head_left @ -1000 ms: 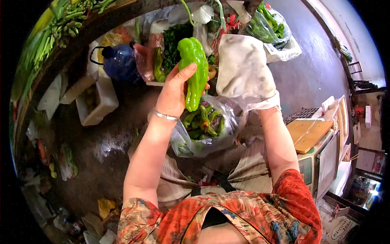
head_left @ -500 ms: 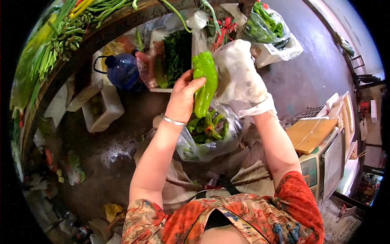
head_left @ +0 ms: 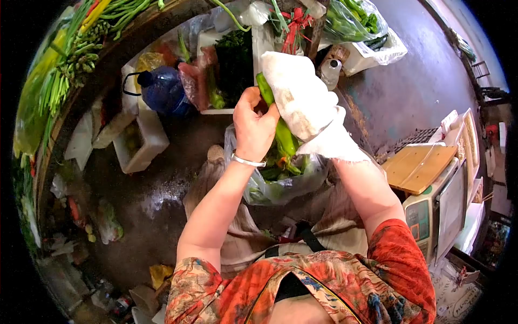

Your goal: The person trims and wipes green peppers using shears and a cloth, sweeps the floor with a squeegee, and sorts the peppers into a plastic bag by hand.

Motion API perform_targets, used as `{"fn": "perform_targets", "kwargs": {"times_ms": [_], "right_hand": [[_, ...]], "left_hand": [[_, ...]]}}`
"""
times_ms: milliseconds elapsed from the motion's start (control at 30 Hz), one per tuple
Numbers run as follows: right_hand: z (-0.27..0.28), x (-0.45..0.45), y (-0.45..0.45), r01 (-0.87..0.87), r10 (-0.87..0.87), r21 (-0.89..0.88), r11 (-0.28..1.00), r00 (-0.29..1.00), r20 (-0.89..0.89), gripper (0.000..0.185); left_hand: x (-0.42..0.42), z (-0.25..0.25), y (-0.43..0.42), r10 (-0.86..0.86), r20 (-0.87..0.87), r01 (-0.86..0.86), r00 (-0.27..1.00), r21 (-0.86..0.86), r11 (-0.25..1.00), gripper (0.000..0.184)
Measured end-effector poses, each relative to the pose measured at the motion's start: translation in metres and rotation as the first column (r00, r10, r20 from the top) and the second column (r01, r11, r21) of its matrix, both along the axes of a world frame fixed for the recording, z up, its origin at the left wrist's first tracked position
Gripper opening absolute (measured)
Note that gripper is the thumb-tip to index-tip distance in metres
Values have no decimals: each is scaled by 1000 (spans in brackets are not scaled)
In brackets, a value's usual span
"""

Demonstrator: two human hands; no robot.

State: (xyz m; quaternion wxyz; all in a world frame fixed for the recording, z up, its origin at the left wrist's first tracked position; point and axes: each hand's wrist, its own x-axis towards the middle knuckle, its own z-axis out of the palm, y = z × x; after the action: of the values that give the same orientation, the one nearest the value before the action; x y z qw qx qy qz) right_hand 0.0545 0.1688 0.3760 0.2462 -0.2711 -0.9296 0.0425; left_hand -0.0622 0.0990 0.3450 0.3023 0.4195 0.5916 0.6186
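Observation:
My left hand (head_left: 253, 125) pinches a long green pepper (head_left: 286, 137) between thumb and fingers, upright above an open plastic bag. A white cloth (head_left: 302, 97) with grayish stains covers my right hand entirely and lies over the pepper's right side, hiding much of it. The fingers of my right hand are hidden under the cloth. Below both hands, between my knees, the clear plastic bag (head_left: 288, 190) holds several green peppers, some with reddish parts.
Left of my hands stand a blue jug (head_left: 164, 93) and a white foam box (head_left: 144, 146). A crate of leafy greens (head_left: 233, 67) lies ahead. Bagged green peppers (head_left: 350, 21) are at the upper right. A scale (head_left: 421, 218) with a wooden board (head_left: 421, 167) stands at the right.
The cloth-covered right hand has moved left onto the pepper, which was uncovered before. My left hand has shifted slightly right and still grips the pepper.

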Motion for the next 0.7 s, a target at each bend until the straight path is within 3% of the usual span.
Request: {"fn": "perform_targets", "kwargs": {"times_ms": [67,233,300,333,467,567,600,633,667,700], "right_hand": [[5,0,2,12,-12,-16,1000,999,42,42],[0,2,6,25,-24,26,999,999,-35,42],[-3,4,7,42,-39,46,998,998,-54,42],[-3,4,9,48,-45,50,998,997,-64,42],[-3,2,12,30,-27,28,999,995,-97,42],[-3,-5,6,-14,14,3,1000,992,-127,42],[-5,-7,3,-22,22,-2,1000,991,-133,42],[-7,-8,2,-31,30,-2,1000,989,-142,42],[-7,-7,0,-31,30,-7,999,989,-143,42],[-9,-6,-1,-31,29,-10,999,989,-148,42]], "left_hand": [[-1,-2,1,-7,10,7,1000,-28,1000,25],[-4,4,2,44,-148,-44,988,3,999,23],[-10,6,3,-17,186,38,982,-109,993,23],[-14,-3,6,-13,492,62,871,-84,995,22],[-34,-4,12,-216,590,183,778,116,976,31],[-23,-7,14,-231,688,178,688,149,973,30],[-16,-9,13,-269,652,237,708,139,961,39],[-4,-14,10,-220,516,200,828,95,975,50],[-2,-16,11,-163,151,156,975,51,986,54],[-1,-15,10,-92,-242,101,966,26,995,59]]}}
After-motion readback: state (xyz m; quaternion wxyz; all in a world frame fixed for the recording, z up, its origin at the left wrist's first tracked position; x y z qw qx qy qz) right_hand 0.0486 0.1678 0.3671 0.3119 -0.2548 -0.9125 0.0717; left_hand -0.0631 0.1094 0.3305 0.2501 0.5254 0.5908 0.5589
